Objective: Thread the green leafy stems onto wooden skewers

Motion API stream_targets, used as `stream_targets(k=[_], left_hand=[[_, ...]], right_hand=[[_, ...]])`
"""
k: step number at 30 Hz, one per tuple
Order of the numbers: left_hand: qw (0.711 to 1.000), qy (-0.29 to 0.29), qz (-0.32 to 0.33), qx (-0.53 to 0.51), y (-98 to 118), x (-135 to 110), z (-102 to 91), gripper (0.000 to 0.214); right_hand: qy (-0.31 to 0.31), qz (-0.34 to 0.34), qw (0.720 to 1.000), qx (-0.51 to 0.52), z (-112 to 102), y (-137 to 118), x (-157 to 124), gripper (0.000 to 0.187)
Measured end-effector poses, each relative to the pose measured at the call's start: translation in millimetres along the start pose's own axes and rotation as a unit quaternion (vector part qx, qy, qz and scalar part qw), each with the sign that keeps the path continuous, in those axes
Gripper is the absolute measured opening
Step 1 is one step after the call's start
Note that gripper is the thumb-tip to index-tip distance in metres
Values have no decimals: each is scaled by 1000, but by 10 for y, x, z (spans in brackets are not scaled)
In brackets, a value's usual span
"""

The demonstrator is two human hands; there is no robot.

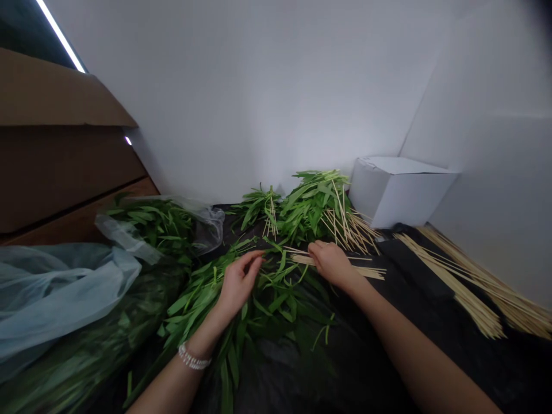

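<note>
Loose leafy greens with long narrow leaves, looking like water spinach, lie spread on a black sheet. Over their left part is my left hand, thumb and forefinger drawn together by a leafy stem; what sits between the tips is too blurred to make out. My right hand has its fingers closed on thin bamboo skewers, part of a small bunch lying on the sheet. Just behind, a larger pile of greens threaded on skewers leans beside a smaller skewered bunch.
An opened clear bag of greens and a pale plastic bag lie at left, near a cardboard box. A white box stands in the right corner. Long bundles of skewers lie at right. White wall closes the back.
</note>
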State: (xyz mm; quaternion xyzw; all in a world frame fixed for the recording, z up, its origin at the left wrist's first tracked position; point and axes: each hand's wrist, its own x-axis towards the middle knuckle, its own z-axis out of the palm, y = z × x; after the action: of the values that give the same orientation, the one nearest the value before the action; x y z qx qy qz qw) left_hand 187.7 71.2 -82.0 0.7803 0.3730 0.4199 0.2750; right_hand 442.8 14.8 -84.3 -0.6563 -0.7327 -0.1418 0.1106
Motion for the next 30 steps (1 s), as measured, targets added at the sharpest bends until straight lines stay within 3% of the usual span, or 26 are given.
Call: stream_targets(k=[6,12,18,21,23,25,30], left_hand=[[996,31,-50,-73,52,20,-58,37],[993,117,-13,-23,-2,56,-134,36],[989,141,-31,12,-92,133,-277,33],[985,150,-18,84,-92,163,-386,33],[979,113,-12,168,-87,177,-475,33],[965,36,-29,257,-89,181,-562,33],[906,-128,-106,388,-156,139,-706,44]], right_hand=[[61,-4,998,-23,-15,-5,-3,19],[103,67,992,-17,-27,19,-10,20],[111,32,993,-1,7,-48,-29,22],[109,26,994,1,32,-59,-35,22],[103,29,994,4,39,-58,-35,22],[94,30,995,7,36,-60,-34,22],[72,30,997,10,17,-82,-32,21]])
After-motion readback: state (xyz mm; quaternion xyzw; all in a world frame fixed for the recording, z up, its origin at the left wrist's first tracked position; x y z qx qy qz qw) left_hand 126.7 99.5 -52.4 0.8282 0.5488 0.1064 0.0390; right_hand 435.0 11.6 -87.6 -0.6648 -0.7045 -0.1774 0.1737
